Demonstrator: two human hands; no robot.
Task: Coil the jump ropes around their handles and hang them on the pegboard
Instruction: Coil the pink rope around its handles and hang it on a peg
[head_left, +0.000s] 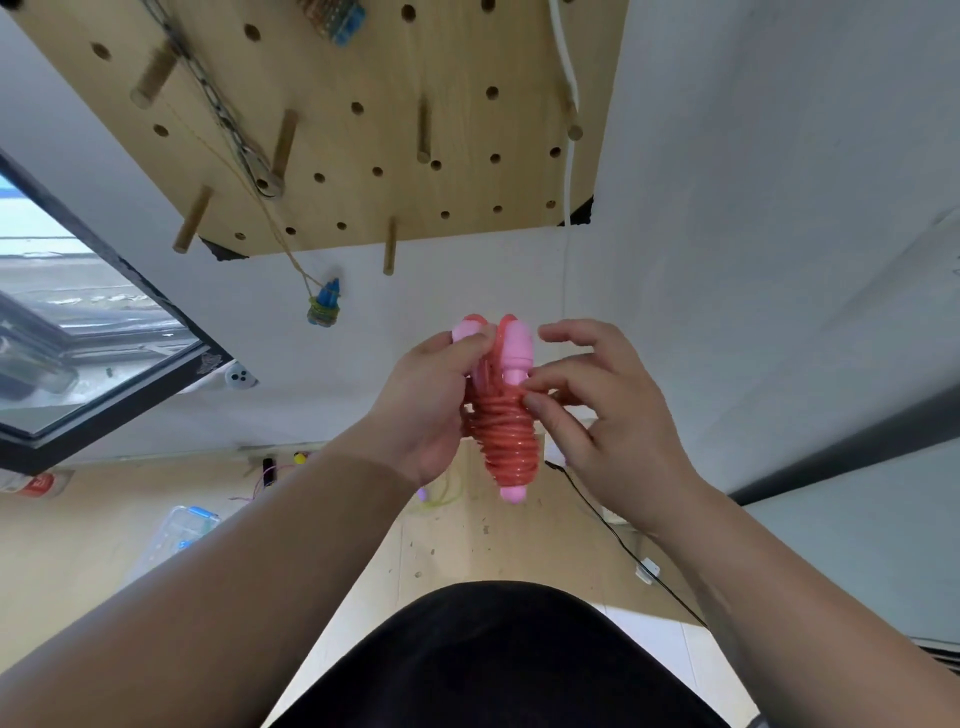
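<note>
The left hand (421, 405) is gripping the two pink handles (516, 345), fingers curling round them. The right hand (608, 410) is pinching the red rope (501, 431) between thumb and forefinger, its other fingers spreading loosely. The one coiled bundle is standing upright in mid-air below the pegboard (363, 67) and above the table (519, 545). Its long axis is running top to bottom, with the handle heads pointing up at the board. Six pegs (284, 137) are showing. One blue bundle (324, 304) is dangling below the board.
</note>
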